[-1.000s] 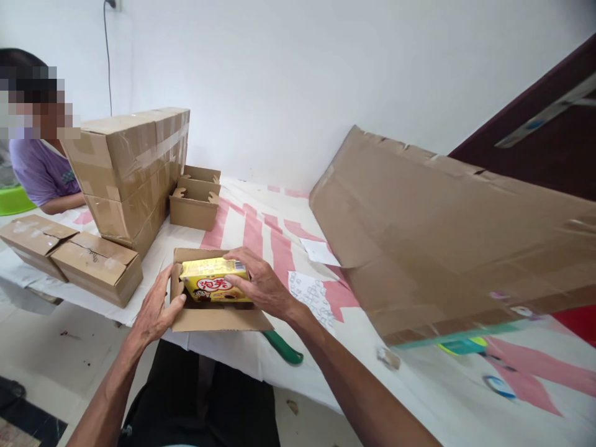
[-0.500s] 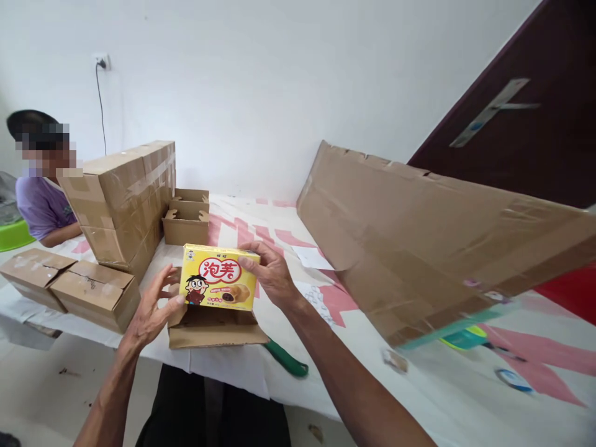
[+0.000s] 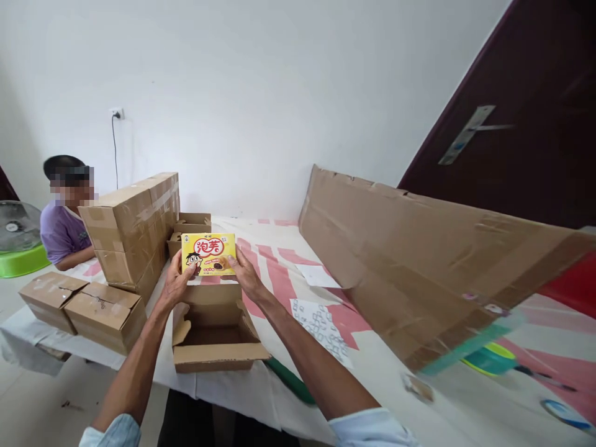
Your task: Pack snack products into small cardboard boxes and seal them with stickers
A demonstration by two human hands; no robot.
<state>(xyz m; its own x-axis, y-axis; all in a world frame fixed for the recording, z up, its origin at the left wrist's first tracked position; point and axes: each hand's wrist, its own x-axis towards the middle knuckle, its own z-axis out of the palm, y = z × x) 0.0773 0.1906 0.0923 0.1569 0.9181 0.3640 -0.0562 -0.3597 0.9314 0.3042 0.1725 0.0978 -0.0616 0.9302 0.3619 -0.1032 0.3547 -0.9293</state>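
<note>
A yellow snack box (image 3: pixel 215 251) with red lettering and a cartoon face is held upright between my two hands. My left hand (image 3: pixel 179 273) grips its left side, thumb across the lower front corner. On the right side my right hand (image 3: pixel 244 268) is closed on the box, thumb on its front. Just below and nearer to me stands an open cardboard carton (image 3: pixel 216 358), its flaps spread and its visible inside bare. Part of a green handle (image 3: pixel 291 380) shows beside the carton, partly hidden by my right forearm.
Taped cartons (image 3: pixel 135 217) are stacked at the left, with two closed cartons (image 3: pixel 105 310) before them. Small open cartons (image 3: pixel 193 222) stand behind the snack box. A large cardboard sheet (image 3: pixel 419 261) leans on the right. A person (image 3: pixel 67 230) sits at the far left.
The snack box has moved up and away from me, uncovering the open carton beneath. My left hand, loose at its side before, now grips it. The camera view has shifted.
</note>
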